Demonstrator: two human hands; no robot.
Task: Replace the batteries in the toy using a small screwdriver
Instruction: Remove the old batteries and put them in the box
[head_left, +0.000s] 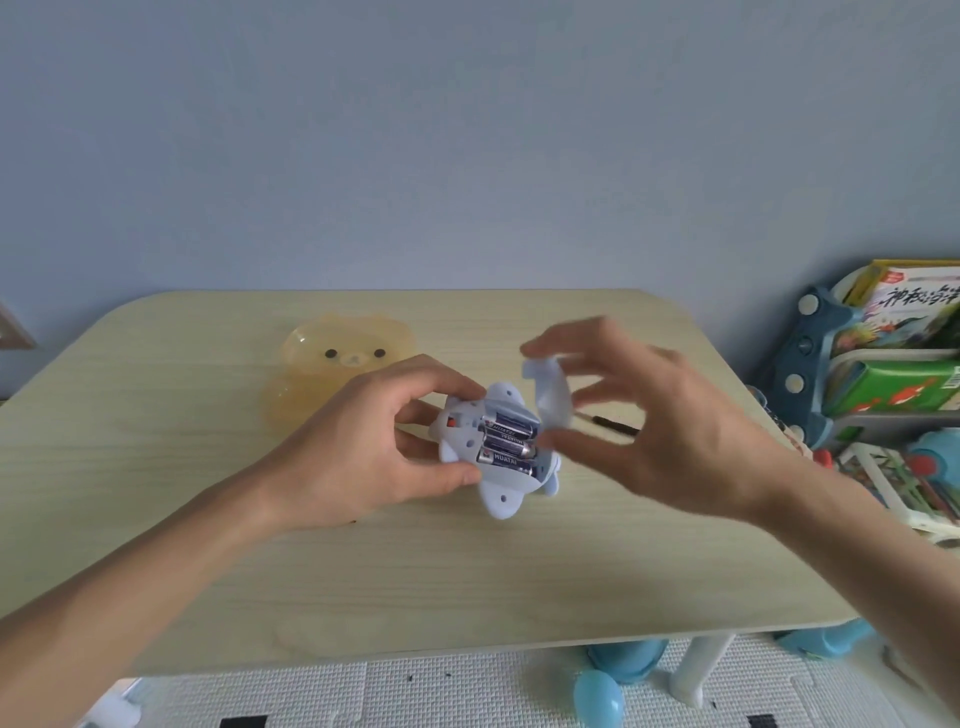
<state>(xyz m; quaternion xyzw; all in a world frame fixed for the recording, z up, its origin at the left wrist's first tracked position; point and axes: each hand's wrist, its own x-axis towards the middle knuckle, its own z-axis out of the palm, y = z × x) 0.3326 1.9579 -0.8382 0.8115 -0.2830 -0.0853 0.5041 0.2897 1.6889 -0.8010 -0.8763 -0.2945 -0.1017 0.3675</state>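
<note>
My left hand (374, 441) grips a pale blue toy (498, 491) above the middle of the table, underside up. Its battery bay lies uncovered and shows three dark batteries (511, 444) side by side. Just right of the bay, my right hand (660, 421) pinches the curved pale blue battery cover (550, 395) between thumb and fingers, lifted off the toy; the hand is blurred. A small dark screwdriver (615, 425) lies on the table behind my right hand, partly hidden by the fingers.
A translucent orange bear-shaped dish (332, 374) lies on the wooden table (415, 571) at the back left. A toy and book rack (883, 374) stands to the right of the table. Blue plastic toys (597, 696) sit on the floor mat below the front edge.
</note>
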